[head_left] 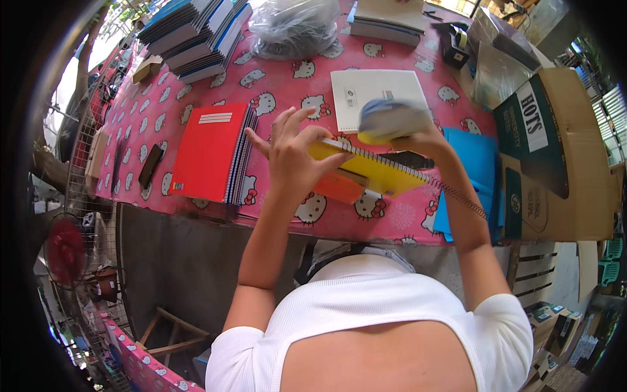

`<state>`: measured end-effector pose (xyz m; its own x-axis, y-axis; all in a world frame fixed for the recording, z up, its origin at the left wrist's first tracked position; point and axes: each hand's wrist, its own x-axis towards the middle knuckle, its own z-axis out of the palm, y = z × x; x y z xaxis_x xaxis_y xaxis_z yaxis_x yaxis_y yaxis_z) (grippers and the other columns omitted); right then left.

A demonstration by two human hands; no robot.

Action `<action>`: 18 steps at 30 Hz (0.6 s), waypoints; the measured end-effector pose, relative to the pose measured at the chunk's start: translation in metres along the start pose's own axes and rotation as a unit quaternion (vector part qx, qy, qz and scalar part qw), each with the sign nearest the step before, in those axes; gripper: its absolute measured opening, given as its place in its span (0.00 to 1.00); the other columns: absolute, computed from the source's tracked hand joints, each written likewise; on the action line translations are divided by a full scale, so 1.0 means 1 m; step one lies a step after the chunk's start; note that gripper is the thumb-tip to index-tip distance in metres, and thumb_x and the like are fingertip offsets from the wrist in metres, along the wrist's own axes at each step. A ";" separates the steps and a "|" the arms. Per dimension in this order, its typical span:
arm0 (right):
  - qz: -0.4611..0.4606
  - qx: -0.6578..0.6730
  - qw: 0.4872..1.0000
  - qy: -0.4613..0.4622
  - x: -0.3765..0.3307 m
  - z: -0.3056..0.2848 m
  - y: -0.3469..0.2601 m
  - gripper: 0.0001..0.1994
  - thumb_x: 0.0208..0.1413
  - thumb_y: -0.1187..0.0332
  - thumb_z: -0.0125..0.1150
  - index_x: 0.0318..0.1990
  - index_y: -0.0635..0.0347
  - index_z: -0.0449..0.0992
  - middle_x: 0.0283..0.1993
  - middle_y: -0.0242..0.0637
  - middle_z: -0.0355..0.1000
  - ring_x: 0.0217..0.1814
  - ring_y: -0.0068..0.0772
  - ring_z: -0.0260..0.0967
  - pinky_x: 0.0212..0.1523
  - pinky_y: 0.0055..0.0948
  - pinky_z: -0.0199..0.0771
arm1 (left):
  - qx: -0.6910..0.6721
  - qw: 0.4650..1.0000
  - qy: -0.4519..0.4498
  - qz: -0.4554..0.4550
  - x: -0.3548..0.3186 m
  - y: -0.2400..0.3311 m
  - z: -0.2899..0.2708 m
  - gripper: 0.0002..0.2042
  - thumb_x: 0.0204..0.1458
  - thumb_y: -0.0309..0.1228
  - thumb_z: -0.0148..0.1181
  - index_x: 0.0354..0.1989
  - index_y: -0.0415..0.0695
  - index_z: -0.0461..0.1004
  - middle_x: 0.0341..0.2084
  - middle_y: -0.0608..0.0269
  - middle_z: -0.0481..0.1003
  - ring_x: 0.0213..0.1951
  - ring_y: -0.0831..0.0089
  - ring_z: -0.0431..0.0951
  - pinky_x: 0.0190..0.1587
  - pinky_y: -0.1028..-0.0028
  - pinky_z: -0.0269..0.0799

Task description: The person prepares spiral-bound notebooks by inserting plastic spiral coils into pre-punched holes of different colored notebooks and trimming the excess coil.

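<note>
Pinching the yellow notebook (382,175) over the pink table (281,85), the left hand (292,150) spread its other fingers; a coil (452,190) trailed from the spine. The right hand (421,139) gripped a blurred blue-grey object (392,117). Red notebooks (210,153) lay left, a white notebook (375,91) beyond.

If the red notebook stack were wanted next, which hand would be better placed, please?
Probably the left hand: it is nearer the red notebook stack, though holding the yellow spiral notebook. The right hand is farther off, holding a blurred blue-grey object.
</note>
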<state>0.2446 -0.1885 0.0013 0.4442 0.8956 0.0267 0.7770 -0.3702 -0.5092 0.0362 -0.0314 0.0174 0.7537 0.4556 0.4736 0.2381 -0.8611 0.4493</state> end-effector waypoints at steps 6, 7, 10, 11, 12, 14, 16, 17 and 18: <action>-0.070 0.284 0.956 0.020 0.009 0.004 -0.016 0.26 0.29 0.76 0.67 0.45 0.63 0.74 0.37 0.35 0.76 0.40 0.29 0.72 0.43 0.31 0.73 | 0.013 0.999 0.028 -0.010 0.002 -0.010 -0.009 0.18 0.25 0.45 0.76 0.26 0.54 0.80 0.58 0.68 0.64 0.64 0.60 0.55 0.61 0.35 0.25; -0.060 0.410 0.910 0.013 0.009 0.001 -0.017 0.27 0.29 0.76 0.67 0.45 0.61 0.74 0.36 0.38 0.76 0.40 0.32 0.73 0.42 0.31 0.73 | 0.014 0.999 0.032 -0.015 0.001 -0.012 -0.009 0.18 0.25 0.45 0.76 0.26 0.54 0.80 0.58 0.68 0.64 0.64 0.60 0.55 0.61 0.35 0.25; -0.034 0.290 0.956 -0.042 0.027 0.003 -0.028 0.26 0.30 0.74 0.69 0.45 0.61 0.74 0.38 0.37 0.75 0.38 0.33 0.74 0.40 0.34 0.74 | -0.004 0.999 0.020 -0.038 0.001 -0.019 -0.011 0.16 0.26 0.44 0.76 0.25 0.54 0.79 0.59 0.66 0.62 0.65 0.58 0.52 0.61 0.36 0.22; -0.051 0.007 0.998 -0.030 0.036 0.003 -0.033 0.26 0.31 0.73 0.70 0.45 0.63 0.74 0.41 0.35 0.74 0.38 0.31 0.74 0.41 0.34 0.74 | 0.000 0.999 0.020 -0.038 0.003 -0.019 -0.012 0.17 0.26 0.44 0.76 0.26 0.54 0.80 0.59 0.65 0.61 0.65 0.58 0.52 0.61 0.36 0.23; -0.028 -0.017 0.999 -0.011 0.038 0.004 -0.033 0.25 0.30 0.71 0.70 0.44 0.62 0.74 0.38 0.37 0.75 0.38 0.30 0.73 0.40 0.32 0.73 | 0.004 0.999 0.019 -0.038 0.003 -0.020 -0.014 0.17 0.26 0.44 0.76 0.26 0.54 0.80 0.60 0.64 0.60 0.65 0.58 0.52 0.61 0.36 0.24; -0.064 0.210 0.975 -0.025 0.037 0.005 -0.030 0.26 0.29 0.71 0.70 0.44 0.62 0.74 0.37 0.37 0.75 0.38 0.29 0.73 0.40 0.32 0.73 | -0.010 0.998 0.031 -0.062 0.000 -0.029 -0.013 0.18 0.27 0.44 0.76 0.28 0.54 0.79 0.60 0.63 0.60 0.65 0.58 0.51 0.61 0.36 0.24; -0.077 0.285 0.955 -0.020 0.035 0.002 -0.049 0.26 0.29 0.72 0.69 0.44 0.61 0.74 0.38 0.37 0.75 0.41 0.27 0.72 0.42 0.29 0.72 | -0.022 0.996 0.034 -0.082 0.000 -0.033 -0.015 0.19 0.27 0.44 0.76 0.29 0.53 0.79 0.60 0.61 0.60 0.65 0.58 0.51 0.61 0.36 0.24; -0.077 0.290 0.954 -0.021 0.041 0.006 -0.045 0.26 0.29 0.72 0.69 0.44 0.61 0.74 0.38 0.37 0.75 0.41 0.27 0.72 0.42 0.29 0.72 | -0.025 0.996 0.023 -0.080 0.003 -0.032 -0.016 0.20 0.27 0.43 0.76 0.31 0.52 0.79 0.59 0.59 0.61 0.64 0.56 0.54 0.62 0.39 0.32; -0.067 0.184 0.980 -0.022 0.053 0.010 -0.036 0.27 0.30 0.71 0.69 0.45 0.61 0.74 0.40 0.35 0.75 0.42 0.26 0.71 0.43 0.29 0.72 | -0.028 0.996 0.012 -0.078 0.004 -0.033 -0.017 0.21 0.27 0.41 0.77 0.33 0.52 0.78 0.58 0.57 0.62 0.63 0.54 0.56 0.63 0.42 0.40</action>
<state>0.2359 -0.1251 0.0125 0.3227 0.9430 0.0818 0.6098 -0.1410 -0.7799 0.0212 0.0027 0.0175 0.6956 0.5885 0.4120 0.3158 -0.7656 0.5604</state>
